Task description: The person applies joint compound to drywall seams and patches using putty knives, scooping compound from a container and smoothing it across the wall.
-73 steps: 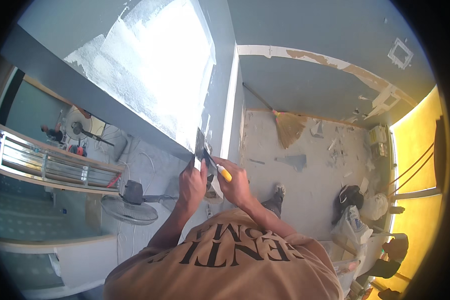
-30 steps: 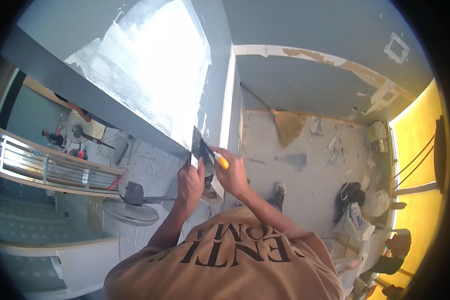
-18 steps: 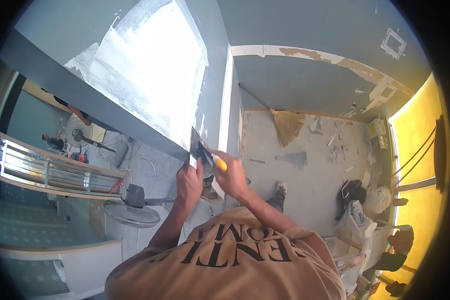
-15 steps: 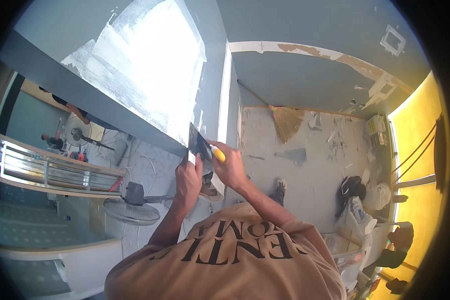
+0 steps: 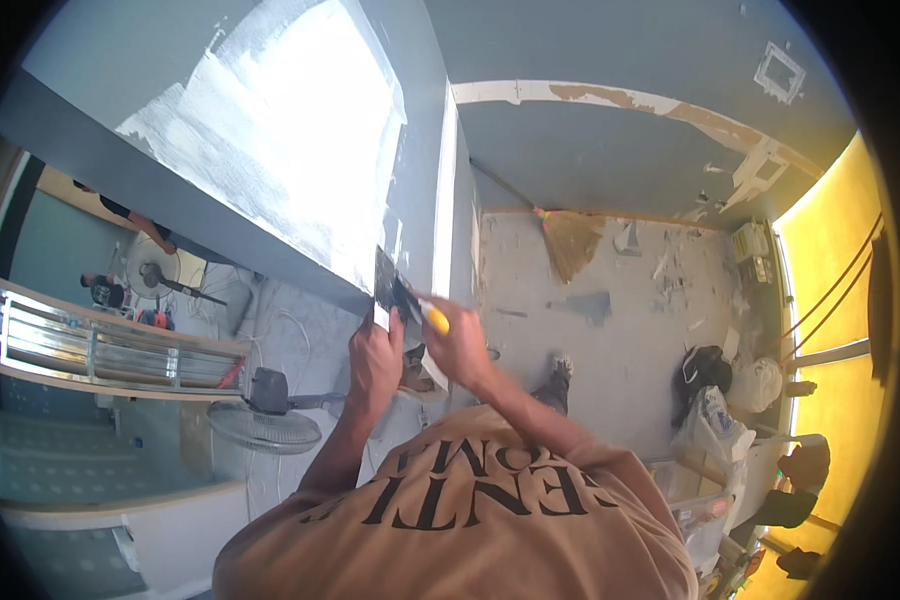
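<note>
My left hand (image 5: 375, 365) is closed round the lower part of a flat, dark-bladed scraper (image 5: 384, 278) held upright, a pale strip at its lower end. In my right hand (image 5: 458, 348) is a putty knife (image 5: 436, 319) with a yellow and white handle. Its dark blade points up and left, close against the scraper; whether the two touch, I cannot tell. Both tools are just in front of the edge of a grey wall that carries a large bright patch of white filler (image 5: 300, 140).
On the floor to the right are a broom (image 5: 570, 245), scattered scraps and plastic bags (image 5: 715, 425). A fan (image 5: 263, 425) stands at the left, near a metal-framed ledge (image 5: 100, 340). Further off at left another person's arm (image 5: 150, 228) shows beside a second fan. Yellow sheeting (image 5: 835, 300) covers the far right.
My right hand and the putty knife have slid slightly down, toward me, along the scraper. My left hand stays almost in place. The whole view has shifted a little.
</note>
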A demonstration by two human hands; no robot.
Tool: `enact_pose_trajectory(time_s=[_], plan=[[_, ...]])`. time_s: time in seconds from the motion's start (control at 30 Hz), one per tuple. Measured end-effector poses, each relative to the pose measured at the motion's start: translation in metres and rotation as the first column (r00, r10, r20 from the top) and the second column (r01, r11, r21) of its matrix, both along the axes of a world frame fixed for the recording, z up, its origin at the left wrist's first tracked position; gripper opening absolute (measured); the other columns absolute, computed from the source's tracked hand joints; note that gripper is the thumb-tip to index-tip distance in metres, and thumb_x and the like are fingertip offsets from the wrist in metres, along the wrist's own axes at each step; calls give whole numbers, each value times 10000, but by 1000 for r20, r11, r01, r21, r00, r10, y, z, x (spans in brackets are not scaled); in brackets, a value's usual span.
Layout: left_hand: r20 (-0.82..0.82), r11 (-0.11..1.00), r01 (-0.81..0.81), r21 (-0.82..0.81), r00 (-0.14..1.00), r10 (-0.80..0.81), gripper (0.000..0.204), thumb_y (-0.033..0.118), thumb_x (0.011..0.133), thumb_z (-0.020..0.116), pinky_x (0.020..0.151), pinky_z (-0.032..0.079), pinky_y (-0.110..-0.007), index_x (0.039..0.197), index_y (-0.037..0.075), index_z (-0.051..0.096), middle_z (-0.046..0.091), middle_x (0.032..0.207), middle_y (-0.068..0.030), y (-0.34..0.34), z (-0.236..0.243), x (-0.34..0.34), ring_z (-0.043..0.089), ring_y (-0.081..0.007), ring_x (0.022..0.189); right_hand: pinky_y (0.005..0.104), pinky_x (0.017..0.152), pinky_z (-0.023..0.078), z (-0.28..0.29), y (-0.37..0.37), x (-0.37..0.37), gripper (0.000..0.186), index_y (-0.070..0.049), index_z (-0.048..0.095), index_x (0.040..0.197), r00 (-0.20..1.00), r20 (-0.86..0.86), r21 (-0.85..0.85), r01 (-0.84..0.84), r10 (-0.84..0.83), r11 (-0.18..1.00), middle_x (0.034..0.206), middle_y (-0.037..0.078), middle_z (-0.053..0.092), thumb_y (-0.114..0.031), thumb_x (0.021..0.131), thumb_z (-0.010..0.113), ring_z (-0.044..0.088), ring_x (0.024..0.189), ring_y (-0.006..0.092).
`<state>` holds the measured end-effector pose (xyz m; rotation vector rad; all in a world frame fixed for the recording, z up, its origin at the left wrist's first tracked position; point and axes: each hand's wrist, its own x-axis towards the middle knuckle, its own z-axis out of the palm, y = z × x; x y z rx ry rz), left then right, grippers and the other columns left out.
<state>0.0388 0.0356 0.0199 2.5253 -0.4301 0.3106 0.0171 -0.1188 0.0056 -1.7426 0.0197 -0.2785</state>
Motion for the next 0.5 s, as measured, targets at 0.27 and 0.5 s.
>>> enact_pose_trajectory(time_s=[0.27,0.5], plan=[[45,1000,7,-6,999,-6,218,117,1022,564,609,487,-528,949,-81,619,630,765,-293,-1,0,3,626,-495,715,431,798,554,-4,2,-15,451,-30,680,1239,997,74,14,-22,20,1000,1088,270,692,69,806,598,689,918,450],[13,1000,15,10,1000,-15,184,94,1018,561,605,488,-527,979,-79,610,640,798,-286,-1,0,3,625,-494,714,438,808,554,-15,4,-14,431,-7,681,1228,996,92,-21,8,-6,1000,1092,257,697,67,814,589,682,933,450]])
